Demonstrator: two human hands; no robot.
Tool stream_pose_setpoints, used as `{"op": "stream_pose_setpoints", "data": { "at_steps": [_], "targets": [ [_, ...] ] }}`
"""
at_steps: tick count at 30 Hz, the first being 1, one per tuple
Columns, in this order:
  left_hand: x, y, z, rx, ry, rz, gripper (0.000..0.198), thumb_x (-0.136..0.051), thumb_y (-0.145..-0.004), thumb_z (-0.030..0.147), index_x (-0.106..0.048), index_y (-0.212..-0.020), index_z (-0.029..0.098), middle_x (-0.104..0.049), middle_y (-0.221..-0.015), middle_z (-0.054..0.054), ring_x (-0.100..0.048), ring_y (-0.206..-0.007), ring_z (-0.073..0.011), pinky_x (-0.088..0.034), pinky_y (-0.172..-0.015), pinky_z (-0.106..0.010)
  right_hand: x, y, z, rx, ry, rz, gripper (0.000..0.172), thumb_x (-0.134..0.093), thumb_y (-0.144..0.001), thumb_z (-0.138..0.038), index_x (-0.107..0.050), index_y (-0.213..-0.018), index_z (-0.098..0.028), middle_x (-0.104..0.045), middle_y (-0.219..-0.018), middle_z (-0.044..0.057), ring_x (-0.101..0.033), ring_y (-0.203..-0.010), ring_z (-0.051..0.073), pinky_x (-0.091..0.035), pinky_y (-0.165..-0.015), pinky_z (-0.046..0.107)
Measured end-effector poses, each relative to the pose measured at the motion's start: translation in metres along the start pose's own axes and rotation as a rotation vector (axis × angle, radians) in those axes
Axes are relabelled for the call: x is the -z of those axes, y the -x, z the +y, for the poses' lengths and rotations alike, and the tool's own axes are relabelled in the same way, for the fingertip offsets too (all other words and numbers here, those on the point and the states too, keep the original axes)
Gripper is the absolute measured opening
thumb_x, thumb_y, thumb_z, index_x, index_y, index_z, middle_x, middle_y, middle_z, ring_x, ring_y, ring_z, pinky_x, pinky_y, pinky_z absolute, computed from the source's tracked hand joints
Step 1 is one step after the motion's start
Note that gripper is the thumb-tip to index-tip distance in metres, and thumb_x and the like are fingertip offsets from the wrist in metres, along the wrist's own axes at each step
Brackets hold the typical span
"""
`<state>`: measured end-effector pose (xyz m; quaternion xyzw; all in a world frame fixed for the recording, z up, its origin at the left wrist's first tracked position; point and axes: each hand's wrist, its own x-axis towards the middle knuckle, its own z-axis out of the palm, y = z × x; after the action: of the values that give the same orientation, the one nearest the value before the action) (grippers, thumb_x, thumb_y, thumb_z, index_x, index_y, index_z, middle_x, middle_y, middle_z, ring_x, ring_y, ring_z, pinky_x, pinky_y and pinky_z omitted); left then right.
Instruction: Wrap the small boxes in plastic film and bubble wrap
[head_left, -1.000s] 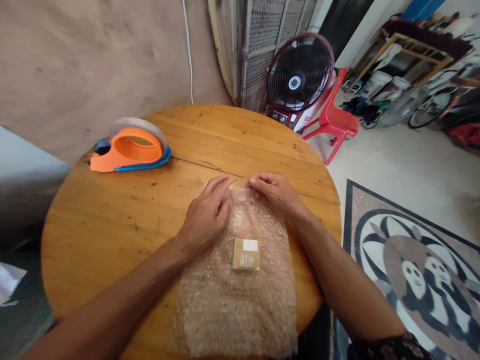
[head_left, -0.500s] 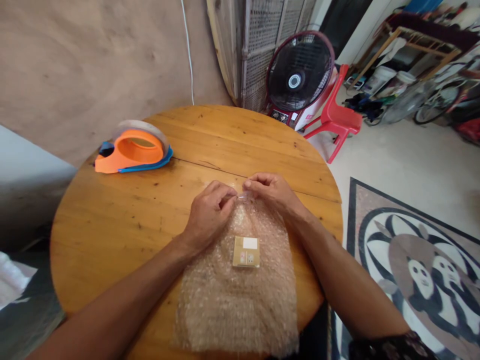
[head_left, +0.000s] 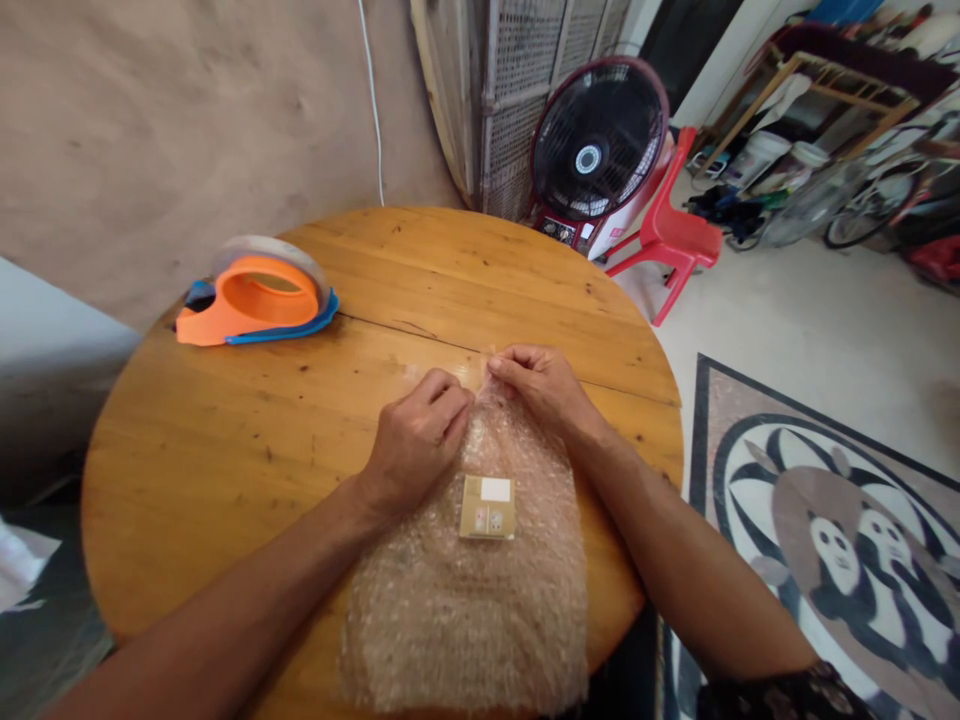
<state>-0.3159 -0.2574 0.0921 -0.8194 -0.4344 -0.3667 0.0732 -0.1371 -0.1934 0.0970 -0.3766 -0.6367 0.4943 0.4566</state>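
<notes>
A sheet of clear bubble wrap (head_left: 465, 630) lies across the near part of the round wooden table. On it rests a small flat cardboard box (head_left: 487, 507) with a white label. My left hand (head_left: 424, 430) pinches the far edge of the wrap, fingers curled. Just to its right, my right hand (head_left: 536, 385) grips the same edge between thumb and forefinger. The pinched edge is bunched and slightly raised between the two hands. What looks like a strip of clear tape shows faintly there, partly hidden by my fingers.
An orange and blue tape dispenser (head_left: 262, 295) with a roll of tape stands at the table's far left. Beyond the wooden table (head_left: 187, 480) are a floor fan (head_left: 600, 140) and a red plastic chair (head_left: 675, 235). A wall borders the back left.
My hands have shifted slightly at the far edge of the bubble wrap, the left a little lower. The view has moved a little, and the box stays on the wrap.
</notes>
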Motion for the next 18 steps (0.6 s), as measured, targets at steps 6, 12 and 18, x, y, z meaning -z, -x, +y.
{"op": "stream_pose_setpoints", "data": {
  "at_steps": [6,12,18],
  "targets": [
    [0.0012,0.0009,0.0034,-0.073,-0.083,0.02,0.02,-0.049,-0.096,0.013,-0.064,-0.083,0.017,-0.066,-0.093,-0.003,-0.063,-0.079,-0.0126,-0.05,-0.07,-0.024,-0.0002,0.0007,-0.0004,0.005,0.019,0.037,0.03,-0.062,-0.078,-0.039,-0.055,-0.058,-0.018,-0.049,-0.052,-0.004,-0.04,-0.049,0.008,-0.029,-0.051,0.024],
    [0.0019,0.0004,0.0042,-0.137,-0.127,0.027,0.023,-0.049,-0.097,0.013,-0.065,-0.08,0.016,-0.067,-0.09,-0.004,-0.062,-0.074,-0.0125,-0.05,-0.066,-0.024,-0.0003,0.0002,0.0021,0.008,0.024,0.04,0.032,-0.061,-0.079,-0.04,-0.053,-0.057,-0.019,-0.048,-0.051,-0.005,-0.038,-0.048,0.008,-0.028,-0.05,0.025],
    [0.0042,-0.0002,0.0068,-0.153,-0.115,0.023,0.022,-0.049,-0.096,0.013,-0.065,-0.082,0.016,-0.067,-0.09,-0.004,-0.063,-0.074,-0.0125,-0.051,-0.068,-0.024,-0.0016,-0.0004,0.004,-0.008,0.012,0.057,0.033,-0.062,-0.079,-0.043,-0.053,-0.059,-0.019,-0.046,-0.05,-0.006,-0.037,-0.047,0.008,-0.027,-0.049,0.024]
  ]
}}
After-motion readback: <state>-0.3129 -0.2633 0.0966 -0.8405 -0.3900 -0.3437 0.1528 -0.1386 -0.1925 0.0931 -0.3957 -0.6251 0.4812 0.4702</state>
